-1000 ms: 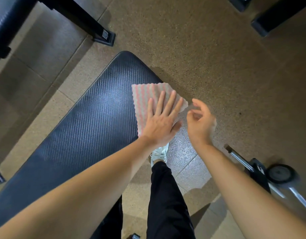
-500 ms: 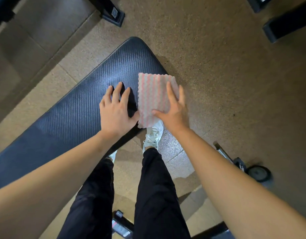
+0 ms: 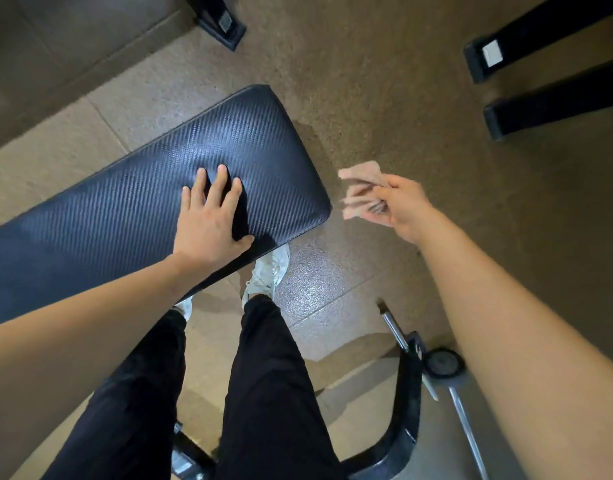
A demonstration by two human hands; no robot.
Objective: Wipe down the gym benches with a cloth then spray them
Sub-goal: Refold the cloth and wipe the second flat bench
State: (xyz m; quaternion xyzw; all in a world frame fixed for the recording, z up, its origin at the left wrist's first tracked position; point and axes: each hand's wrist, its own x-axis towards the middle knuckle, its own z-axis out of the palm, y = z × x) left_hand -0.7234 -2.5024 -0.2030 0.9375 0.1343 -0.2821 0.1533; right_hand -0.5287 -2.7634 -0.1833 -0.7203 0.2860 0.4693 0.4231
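Note:
A black textured gym bench pad (image 3: 132, 202) runs from the left edge toward the middle of the head view. My left hand (image 3: 211, 223) lies flat on it near its right end, fingers spread, holding nothing. My right hand (image 3: 402, 206) is off the bench to the right, above the floor, closed on a pink-and-white cloth (image 3: 358, 188) that is bunched and blurred. No spray bottle is in view.
My legs in black trousers and white shoes (image 3: 267, 271) stand below the bench's end. The bench's black base with a wheel (image 3: 442, 363) and metal bar sits lower right. Black equipment feet (image 3: 488, 60) stand upper right, another frame foot (image 3: 225, 24) at the top.
The cloth lay flat on the bench's end under my left hand, then under my right. My right hand has now lifted it off to the right; my left hand stays on the pad.

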